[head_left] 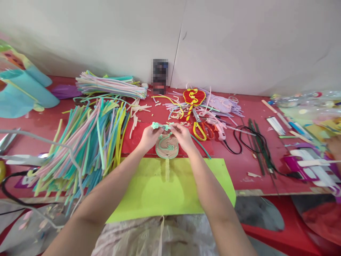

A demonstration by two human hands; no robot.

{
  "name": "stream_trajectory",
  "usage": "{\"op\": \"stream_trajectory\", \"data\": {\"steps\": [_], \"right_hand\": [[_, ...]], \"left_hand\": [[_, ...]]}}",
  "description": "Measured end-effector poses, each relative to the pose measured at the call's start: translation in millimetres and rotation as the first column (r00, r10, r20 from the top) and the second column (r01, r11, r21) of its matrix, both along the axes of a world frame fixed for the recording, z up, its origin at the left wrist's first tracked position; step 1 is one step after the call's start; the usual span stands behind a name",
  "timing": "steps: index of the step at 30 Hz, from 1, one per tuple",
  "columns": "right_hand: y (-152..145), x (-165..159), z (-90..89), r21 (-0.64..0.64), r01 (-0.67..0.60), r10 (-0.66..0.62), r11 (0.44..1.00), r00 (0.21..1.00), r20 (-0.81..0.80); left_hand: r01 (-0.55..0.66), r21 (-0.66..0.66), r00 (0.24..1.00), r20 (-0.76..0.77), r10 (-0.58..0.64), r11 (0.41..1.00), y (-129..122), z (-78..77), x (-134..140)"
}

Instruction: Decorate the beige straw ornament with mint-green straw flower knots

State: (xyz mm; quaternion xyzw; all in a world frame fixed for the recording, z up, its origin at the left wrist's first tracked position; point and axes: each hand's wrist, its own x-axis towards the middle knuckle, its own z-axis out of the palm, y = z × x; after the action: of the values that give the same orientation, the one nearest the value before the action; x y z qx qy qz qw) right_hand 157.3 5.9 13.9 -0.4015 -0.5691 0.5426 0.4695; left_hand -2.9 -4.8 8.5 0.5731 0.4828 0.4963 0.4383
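Note:
My left hand (149, 138) and my right hand (183, 136) are close together above the middle of the table, fingers pinched. Between them is a mint-green pipe-cleaner piece (155, 125) with small flower-like loops; both hands grip it. Just below my fingers lies a round beige fan shape (167, 151) made of pipe cleaners, edged in mint green with curled decoration. Its pale handle (167, 170) points toward me over a lime-green sheet (186, 192). My fingers partly cover the top of the round shape.
A large spread of coloured pipe cleaners (87, 131) lies left, with a bundle (112, 85) behind. A red-and-yellow fan (194, 96), yellow-handled scissors (199, 131) and a pink glue gun (218, 129) lie right. Black cord (241, 142) runs rightward. A blurred dark object (160, 76) leans on the wall.

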Motion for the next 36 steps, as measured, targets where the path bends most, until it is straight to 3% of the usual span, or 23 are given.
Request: {"op": "stream_trajectory", "data": {"steps": [9, 17, 21, 26, 32, 36], "right_hand": [[-0.2, -3.1, -1.6, 0.036, 0.076, -0.077, 0.997, 0.997, 0.029], [-4.5, -2.4, 6.3, 0.293, 0.138, -0.196, 0.946, 0.964, 0.179], [-3.0, 0.4, 7.2, 0.228, 0.106, -0.141, 0.968, 0.979, 0.144], [-0.4, 8.0, 5.6, 0.068, -0.055, 0.043, 0.996, 0.985, 0.169], [1.0, 10.6, 3.2, 0.142, -0.089, 0.054, 0.986, 0.972, 0.229], [1.4, 10.0, 2.8, 0.199, -0.066, 0.016, 0.978, 0.971, 0.24]], "left_hand": [[-0.039, 0.043, 0.998, -0.048, 0.041, 0.998, -1.0, -1.2, -0.3], [0.014, 0.012, 0.999, 0.049, -0.014, 1.0, 1.7, -7.3, 1.8], [0.042, 0.018, 0.999, -0.01, -0.042, 0.999, 3.8, -7.6, -0.3], [0.134, -0.015, 0.986, -0.094, -0.135, 0.991, 5.7, -10.3, -2.2], [0.186, -0.015, 0.981, -0.044, -0.186, 0.982, 6.6, -12.0, -2.2], [0.145, -0.042, 0.989, 0.022, -0.144, 0.989, 6.8, -7.9, -0.7]]}}
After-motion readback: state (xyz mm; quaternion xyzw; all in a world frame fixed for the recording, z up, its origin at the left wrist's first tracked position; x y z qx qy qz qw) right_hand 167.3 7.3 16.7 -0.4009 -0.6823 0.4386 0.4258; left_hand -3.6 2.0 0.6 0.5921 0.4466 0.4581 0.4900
